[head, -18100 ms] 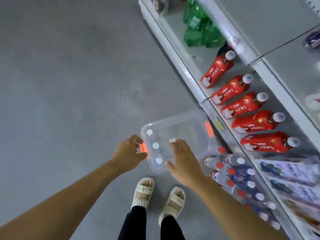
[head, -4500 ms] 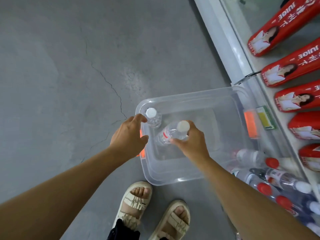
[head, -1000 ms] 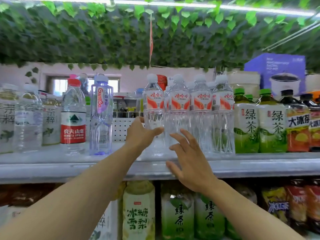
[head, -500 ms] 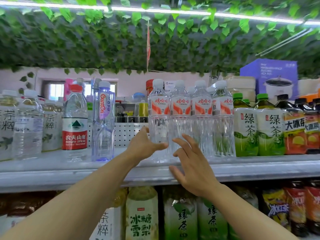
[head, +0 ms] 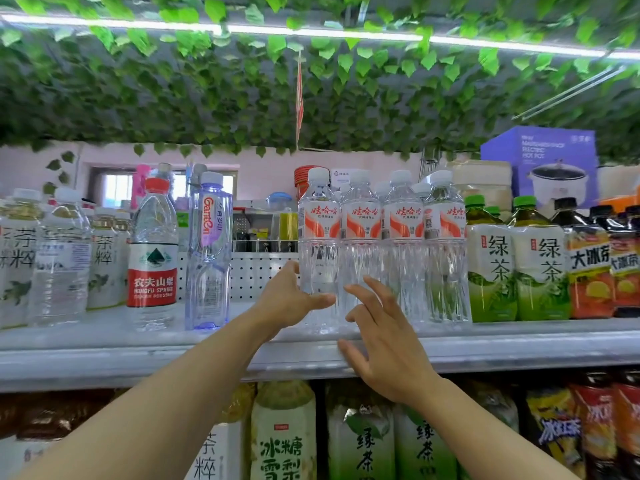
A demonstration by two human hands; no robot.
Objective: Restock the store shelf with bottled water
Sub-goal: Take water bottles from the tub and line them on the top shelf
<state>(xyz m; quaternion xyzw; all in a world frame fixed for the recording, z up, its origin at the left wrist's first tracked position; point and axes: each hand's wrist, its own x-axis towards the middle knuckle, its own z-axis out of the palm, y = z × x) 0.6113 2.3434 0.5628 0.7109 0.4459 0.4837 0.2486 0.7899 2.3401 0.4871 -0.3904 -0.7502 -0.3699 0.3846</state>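
Left hand grips the end water bottle on the shelf; right hand hovers spread beside it.

The left hand's point(head: 285, 299) fingers wrap behind the leftmost water bottle point(head: 318, 251) with the thumb across its front, clamped on its lower body; the bottle stands upright on the shelf point(head: 104, 355). The right hand's point(head: 384, 344) fingers point(head: 375, 292) are spread apart, held in front of the second bottle point(head: 360, 251); whether they touch it cannot be told. Four of these white-capped, red-labelled bottles stand in a tight front row, more behind. Green tea bottles point(head: 519, 261) stand just right of the row; a red-capped spring water bottle point(head: 152, 258) and a purple-tinted bottle point(head: 209, 251) stand to the left, with a gap between.
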